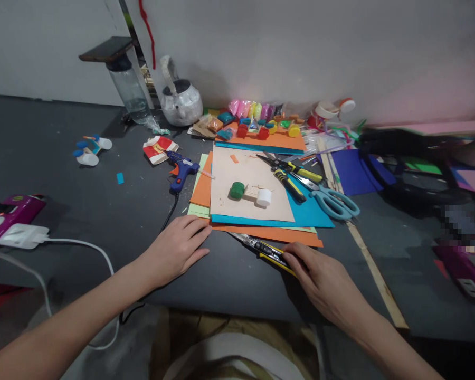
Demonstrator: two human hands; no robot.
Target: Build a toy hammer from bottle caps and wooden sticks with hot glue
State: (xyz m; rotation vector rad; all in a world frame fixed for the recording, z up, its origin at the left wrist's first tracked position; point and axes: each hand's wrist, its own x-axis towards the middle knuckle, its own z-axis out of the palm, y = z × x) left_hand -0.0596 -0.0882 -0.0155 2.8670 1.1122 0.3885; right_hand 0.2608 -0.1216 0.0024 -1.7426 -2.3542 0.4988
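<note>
My right hand (pixel 320 277) pinches the rear end of a yellow-and-black utility knife (pixel 269 252), which lies low over the table in front of the paper stack. The knife's tip points left. My left hand (pixel 182 245) rests on the table with fingers stretched, its fingertips at the edge of the orange paper (pixel 269 234). On the pale top sheet (pixel 237 163) lie a green cap-like piece (pixel 237 190) and a white one (pixel 264 197), with thin sticks between them. Pliers (pixel 288 182) and blue-handled scissors (pixel 334 202) lie at the stack's right side.
A blue glue gun (pixel 182 171) lies left of the papers, its cord running towards me. Behind stand a metal kettle (pixel 182 103) and a water bottle (pixel 130 87). Purple power strips (pixel 18 216) lie at left and right. A wooden strip (pixel 374 274) crosses the right side.
</note>
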